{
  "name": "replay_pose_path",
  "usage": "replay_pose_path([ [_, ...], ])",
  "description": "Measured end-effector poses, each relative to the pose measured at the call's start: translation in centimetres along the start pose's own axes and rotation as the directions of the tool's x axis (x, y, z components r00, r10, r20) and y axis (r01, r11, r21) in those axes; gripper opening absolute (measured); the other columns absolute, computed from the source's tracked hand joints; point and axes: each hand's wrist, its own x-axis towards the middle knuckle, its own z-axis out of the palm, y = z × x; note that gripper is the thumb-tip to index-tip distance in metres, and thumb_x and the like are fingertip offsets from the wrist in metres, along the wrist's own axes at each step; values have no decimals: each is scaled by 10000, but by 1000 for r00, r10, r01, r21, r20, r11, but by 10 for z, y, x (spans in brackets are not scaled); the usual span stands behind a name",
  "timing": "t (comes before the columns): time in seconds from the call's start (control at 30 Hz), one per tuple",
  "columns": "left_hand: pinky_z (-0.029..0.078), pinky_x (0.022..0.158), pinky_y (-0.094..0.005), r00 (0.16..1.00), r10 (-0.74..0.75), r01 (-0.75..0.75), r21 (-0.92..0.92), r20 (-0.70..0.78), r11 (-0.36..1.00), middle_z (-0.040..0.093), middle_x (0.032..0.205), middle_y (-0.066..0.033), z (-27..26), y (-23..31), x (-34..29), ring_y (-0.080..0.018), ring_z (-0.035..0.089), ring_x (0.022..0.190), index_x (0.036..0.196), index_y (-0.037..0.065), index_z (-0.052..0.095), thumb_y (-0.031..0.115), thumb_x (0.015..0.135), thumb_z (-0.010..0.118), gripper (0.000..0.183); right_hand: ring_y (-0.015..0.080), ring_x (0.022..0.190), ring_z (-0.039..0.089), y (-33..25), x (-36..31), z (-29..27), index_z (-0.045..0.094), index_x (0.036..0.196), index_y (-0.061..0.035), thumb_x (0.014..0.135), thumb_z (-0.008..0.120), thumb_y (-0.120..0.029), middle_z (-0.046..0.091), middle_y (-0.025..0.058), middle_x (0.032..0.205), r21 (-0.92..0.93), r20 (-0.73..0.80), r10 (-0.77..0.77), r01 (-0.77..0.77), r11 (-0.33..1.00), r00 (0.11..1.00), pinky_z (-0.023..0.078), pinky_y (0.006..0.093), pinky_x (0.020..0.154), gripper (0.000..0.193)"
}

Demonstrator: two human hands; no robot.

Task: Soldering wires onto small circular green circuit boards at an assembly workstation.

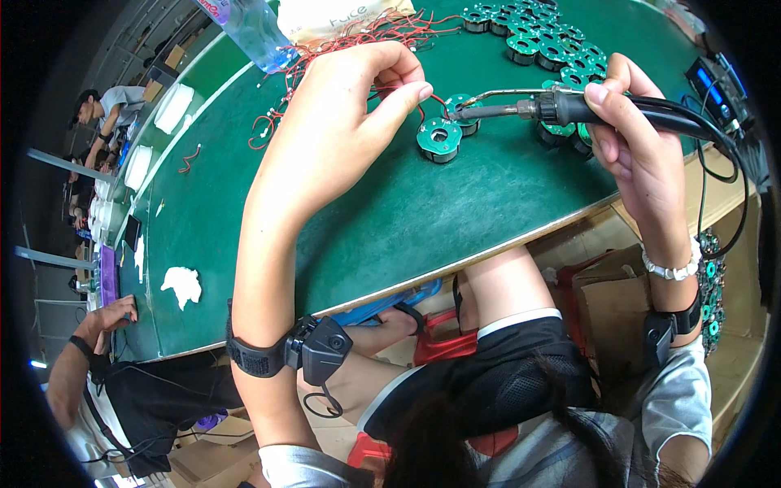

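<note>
**Soldering at the green bench, one round board under the iron**

From my feed, the green table (342, 220) fills most of the view, curving away with the lens. A co-worker's hand (114, 313) rests at its near-left edge, and a clear bottle (248, 28) stands at the far side. Beyond my work lies a tangle of red wires (358, 37) and, to the right, a heap of round green boards (541, 37) that I judge are waiting or finished; I cannot tell which from here.

My right hand (639, 134) has its fingers wrapped tight around the black handle of the soldering iron (529, 107), tip pointing left. My left hand (358, 98) has thumb and forefinger pinched together on a thin red wire (423, 102), held just at the tip.

The board (439, 138) in hand lies flat on the table, directly below the pinch, with a second one touching it behind. The joint looks in progress, wire not yet released.
</note>
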Motion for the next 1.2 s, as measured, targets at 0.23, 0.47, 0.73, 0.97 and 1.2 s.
replay_pose_path([
  [0.23,395,638,-226,1000,0,0,-20,5,1000,557,738,-25,0,-2,-1,-86,491,702,836,-15,565,158,830,586,174,-18,397,285,0,-1,0,414,757,-121,853,556,-147,366,-74,516,5,-16,13,-13,1000,1000,177,143,347,173],
  [0.47,355,589,-201,999,-5,7,-72,34,997,521,734,21,-2,-5,-2,-43,424,665,842,7,568,160,835,590,154,-11,399,262,-3,1,-4,414,750,-118,859,539,-131,355,-67,512,41,-6,-17,18,999,1000,171,150,348,167],
  [0.73,347,583,-194,999,-4,9,-100,44,995,513,736,28,-2,-6,-1,-36,416,666,843,9,568,157,838,589,150,-16,386,283,1,0,3,415,747,-117,849,561,-144,358,-71,510,-3,-30,-6,6,1000,1000,170,149,337,180],
  [0.97,348,584,-191,999,1,4,-109,45,994,516,739,26,-2,-8,-1,-36,420,669,843,10,567,149,838,588,141,-17,384,295,2,0,2,418,755,-116,846,564,-136,365,-72,510,7,-11,-10,10,1000,1000,176,143,336,173],
  [1.2,356,597,-189,997,-21,30,-115,73,993,510,738,29,-2,-6,-1,-34,420,674,840,14,564,145,837,588,133,-15,389,277,4,0,0,418,754,-115,855,552,-141,354,-68,504,18,-29,-20,20,1000,999,171,143,345,170],
])
